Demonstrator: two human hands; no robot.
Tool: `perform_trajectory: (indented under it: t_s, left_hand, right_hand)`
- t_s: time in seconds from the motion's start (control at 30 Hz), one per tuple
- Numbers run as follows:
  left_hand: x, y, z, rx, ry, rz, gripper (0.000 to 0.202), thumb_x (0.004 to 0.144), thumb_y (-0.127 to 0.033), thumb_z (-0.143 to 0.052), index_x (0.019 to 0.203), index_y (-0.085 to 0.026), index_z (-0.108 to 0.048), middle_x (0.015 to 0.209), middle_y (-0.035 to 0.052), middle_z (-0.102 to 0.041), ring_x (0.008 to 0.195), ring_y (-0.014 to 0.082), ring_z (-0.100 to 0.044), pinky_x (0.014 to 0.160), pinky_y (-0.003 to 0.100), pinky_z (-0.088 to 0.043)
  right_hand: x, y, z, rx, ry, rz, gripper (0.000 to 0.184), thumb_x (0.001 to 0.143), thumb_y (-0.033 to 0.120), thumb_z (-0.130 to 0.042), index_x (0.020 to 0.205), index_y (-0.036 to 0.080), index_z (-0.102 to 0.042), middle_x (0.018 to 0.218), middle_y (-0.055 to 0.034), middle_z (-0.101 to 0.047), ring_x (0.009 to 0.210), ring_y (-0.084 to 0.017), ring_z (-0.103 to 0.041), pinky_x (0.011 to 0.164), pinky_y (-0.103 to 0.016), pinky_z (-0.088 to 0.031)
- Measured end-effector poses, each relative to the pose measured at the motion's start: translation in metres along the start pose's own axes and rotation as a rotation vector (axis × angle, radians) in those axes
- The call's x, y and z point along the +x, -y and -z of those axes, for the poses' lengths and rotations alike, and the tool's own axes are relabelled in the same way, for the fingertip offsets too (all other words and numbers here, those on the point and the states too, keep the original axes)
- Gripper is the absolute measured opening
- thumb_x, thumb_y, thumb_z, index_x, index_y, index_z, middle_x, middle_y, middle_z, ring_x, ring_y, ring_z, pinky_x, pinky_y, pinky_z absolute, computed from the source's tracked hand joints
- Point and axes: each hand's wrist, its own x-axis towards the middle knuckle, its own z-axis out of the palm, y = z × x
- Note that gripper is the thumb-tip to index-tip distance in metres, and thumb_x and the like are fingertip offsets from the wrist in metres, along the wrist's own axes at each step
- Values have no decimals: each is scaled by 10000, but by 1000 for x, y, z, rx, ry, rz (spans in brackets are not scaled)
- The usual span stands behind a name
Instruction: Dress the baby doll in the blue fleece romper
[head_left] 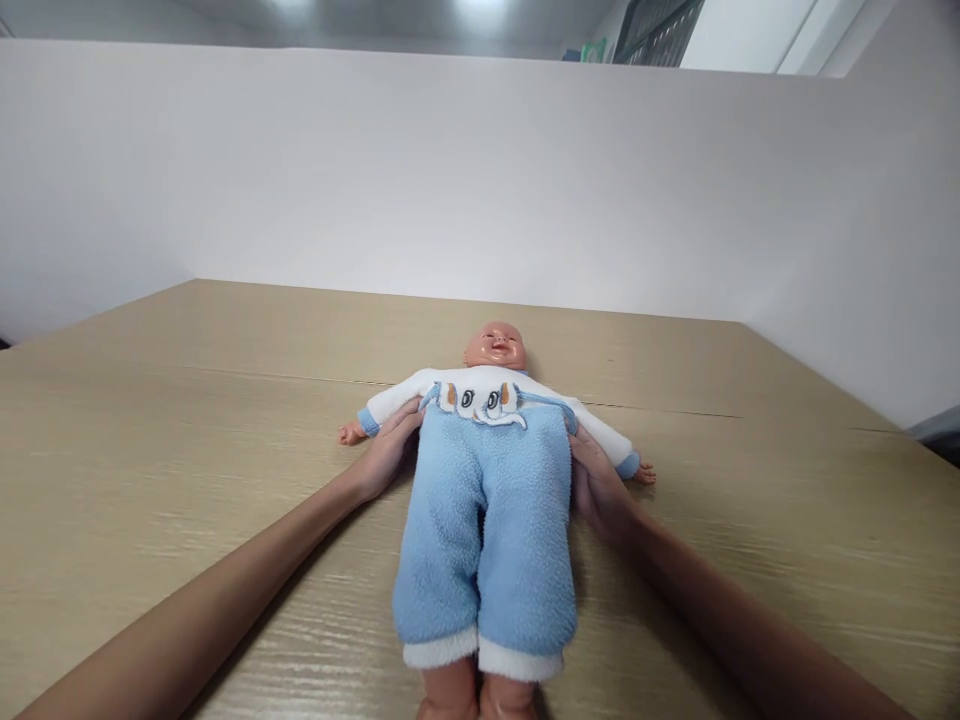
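A baby doll (495, 345) lies on its back on the wooden table (187, 420), head away from me, feet toward me. It wears blue fleece trousers (487, 520) with white cuffs and a white top with an elephant picture (484, 400). My left hand (386, 455) rests against the doll's side at the waist of the trousers, fingers stretched along the fabric. My right hand (596, 485) lies against the other side at the waist, fingers extended, their tips partly tucked behind the trousers.
A plain white partition wall (480, 180) stands along the far and right edges of the table. A seam in the tabletop runs across behind the doll's shoulders.
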Motion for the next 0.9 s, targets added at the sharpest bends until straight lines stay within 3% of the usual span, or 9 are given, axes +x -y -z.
perform_trajectory:
  t_s: [0.1,0.17,0.37,0.53,0.63,0.77,0.9]
  left_hand:
    - [-1,-8,3,233,87,-99,269,1003,-475,-642,884,-235,-659,940,30,-624,969,253,-532,949,343,-392]
    - [-1,-13,4,317,135,-124,264,1020,-453,-601,875,-232,-613,909,17,-551,905,235,-467,876,337,-366]
    - [-5,-20,5,351,166,-140,283,1037,-476,-569,901,-229,-585,921,17,-517,904,236,-444,855,339,-354]
    - [-7,-20,-8,333,91,-292,296,1045,-495,-618,916,-232,-574,982,36,-544,968,244,-484,916,341,-394]
    - [-6,-18,-15,309,60,-239,309,1066,-528,-585,960,-239,-559,913,4,-504,855,210,-452,823,320,-390]
    - [-4,-13,-8,386,54,-171,348,1073,-560,-557,939,-240,-567,868,-9,-501,816,209,-437,781,327,-372]
    - [-4,-12,12,629,192,-230,331,1069,-514,-547,940,-231,-662,971,52,-624,959,276,-531,914,375,-398]
  right_hand:
    - [0,-1,2,-10,14,27,383,810,468,-907,1139,303,-800,1186,5,-830,1299,-276,-685,1170,-401,-499]
    - [1,-3,5,-26,23,32,362,808,454,-911,1113,292,-806,1179,-2,-829,1275,-277,-691,1169,-398,-492]
    - [3,-5,14,-167,46,80,367,818,510,-898,1087,280,-805,1116,-11,-810,1160,-271,-690,1124,-382,-485]
    - [-3,10,10,-377,42,228,227,944,502,-791,914,280,-751,868,23,-675,856,-206,-570,869,-294,-484]
    - [2,13,8,-358,33,237,205,980,483,-741,929,287,-708,838,43,-609,802,-187,-508,789,-273,-440]
    - [9,6,21,-531,5,187,248,964,507,-725,893,270,-706,826,32,-618,820,-215,-522,797,-313,-431]
    - [3,11,41,-880,141,300,183,971,373,-672,821,274,-708,864,-15,-675,884,-276,-555,915,-412,-444]
